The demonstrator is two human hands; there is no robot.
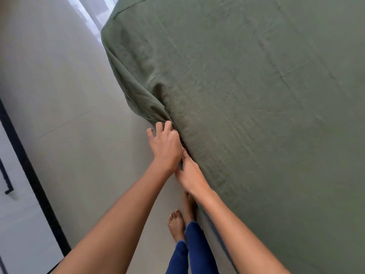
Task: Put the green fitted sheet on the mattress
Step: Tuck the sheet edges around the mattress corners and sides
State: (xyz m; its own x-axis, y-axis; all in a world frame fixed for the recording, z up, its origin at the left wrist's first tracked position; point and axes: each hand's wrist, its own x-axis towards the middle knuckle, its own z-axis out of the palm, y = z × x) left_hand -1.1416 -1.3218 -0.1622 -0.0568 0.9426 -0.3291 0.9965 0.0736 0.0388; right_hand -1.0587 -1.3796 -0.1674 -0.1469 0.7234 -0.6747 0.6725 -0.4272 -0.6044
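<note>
The green fitted sheet (246,91) covers the top of the mattress, which fills the right side of the view; the mattress itself is hidden under it. Along the near left edge a loose fold of the sheet (142,99) bulges out over the side. My left hand (165,144) sits at that edge with its fingertips pinching the fold. My right hand (189,175) is just below it, its fingers tucked down between the sheet edge and the mattress side, partly hidden.
Pale tiled floor (69,95) runs along the left of the bed. A dark door frame (25,159) stands at the far left, and bright curtains (92,14) hang at the top. My bare feet (177,224) stand close to the bed side.
</note>
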